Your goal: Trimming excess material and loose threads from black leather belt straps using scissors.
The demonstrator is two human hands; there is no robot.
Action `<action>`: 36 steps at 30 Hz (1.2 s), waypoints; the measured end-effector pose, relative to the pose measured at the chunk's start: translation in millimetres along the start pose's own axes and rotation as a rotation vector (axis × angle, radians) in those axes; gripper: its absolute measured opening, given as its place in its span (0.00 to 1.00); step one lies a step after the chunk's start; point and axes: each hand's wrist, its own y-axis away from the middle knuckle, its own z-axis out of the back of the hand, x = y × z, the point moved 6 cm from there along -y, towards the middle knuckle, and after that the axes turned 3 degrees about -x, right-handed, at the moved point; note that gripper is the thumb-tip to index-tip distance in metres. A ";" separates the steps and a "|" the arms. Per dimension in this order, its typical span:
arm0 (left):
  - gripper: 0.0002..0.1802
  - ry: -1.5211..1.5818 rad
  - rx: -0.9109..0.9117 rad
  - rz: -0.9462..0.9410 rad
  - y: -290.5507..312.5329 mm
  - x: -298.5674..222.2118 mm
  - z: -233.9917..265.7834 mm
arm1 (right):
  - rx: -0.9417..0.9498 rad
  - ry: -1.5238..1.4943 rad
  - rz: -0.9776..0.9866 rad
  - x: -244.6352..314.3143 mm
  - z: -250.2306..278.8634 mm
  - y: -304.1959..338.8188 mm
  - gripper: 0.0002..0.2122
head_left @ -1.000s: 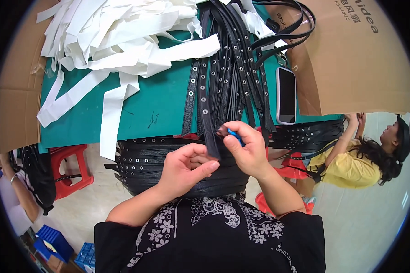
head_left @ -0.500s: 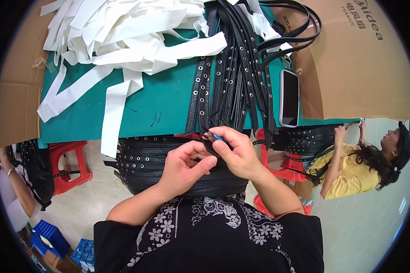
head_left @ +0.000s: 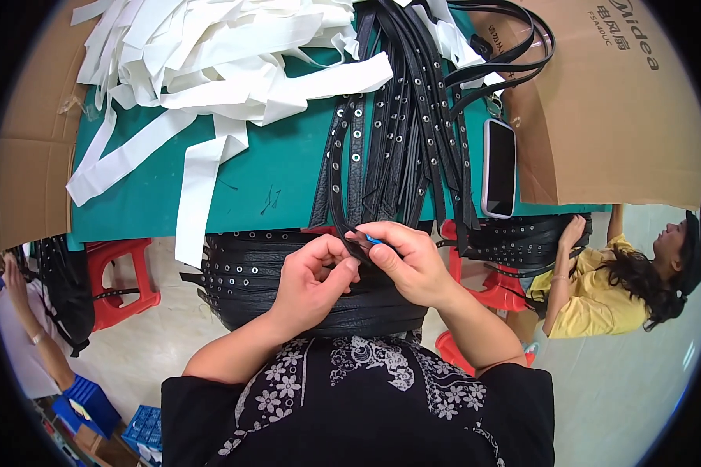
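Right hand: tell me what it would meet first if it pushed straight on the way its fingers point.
Probably the left hand, whose fingertips sit just opposite the right hand, with the black strap pinched between them.

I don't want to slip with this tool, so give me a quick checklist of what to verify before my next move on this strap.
1. Left hand pinches the strap: ok.
2. Right hand grips the blue tool: ok.
3. Tool tip seated on the strap: cannot tell, fingers hide it.
4. Phone clear of both hands, near the mat edge: ok.
5. White strips away from the work: ok.
6. Strap free of the other black straps: not ok, it lies among them.
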 end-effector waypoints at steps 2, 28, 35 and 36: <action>0.07 -0.010 0.005 -0.010 -0.8 2.1 3.6 | 0.018 0.007 0.002 1.9 -0.6 -0.1 0.16; 0.13 -0.410 0.057 -0.175 2.6 -21.7 6.2 | 0.135 1.015 0.548 58.5 23.3 -12.5 0.12; 0.15 -0.257 0.066 -0.095 1.6 -18.4 4.4 | 0.131 0.972 0.542 55.7 22.5 -12.4 0.12; 0.15 -0.261 0.066 -0.095 1.6 -18.8 4.4 | 0.130 0.971 0.542 55.5 22.9 -12.3 0.12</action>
